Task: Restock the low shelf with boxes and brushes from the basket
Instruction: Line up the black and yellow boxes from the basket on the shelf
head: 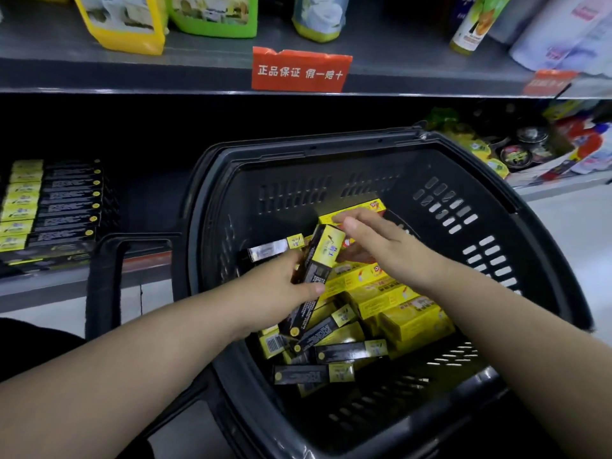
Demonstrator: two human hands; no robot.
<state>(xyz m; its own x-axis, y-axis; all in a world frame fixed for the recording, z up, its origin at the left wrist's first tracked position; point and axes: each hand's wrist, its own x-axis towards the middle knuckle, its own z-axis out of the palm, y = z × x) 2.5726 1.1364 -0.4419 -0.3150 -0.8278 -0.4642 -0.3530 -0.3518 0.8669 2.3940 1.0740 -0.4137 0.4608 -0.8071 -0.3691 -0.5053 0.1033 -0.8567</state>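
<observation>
The long black and yellow box sits tilted over the pile of boxes in the black basket, with the left hand pinching its middle in curled fingers and the right hand at its yellow end, fingers apart, though I cannot tell if they grip.

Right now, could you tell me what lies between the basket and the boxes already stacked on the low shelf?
In the head view, a dark, bare-looking stretch of the low shelf and the basket's black handle.
</observation>
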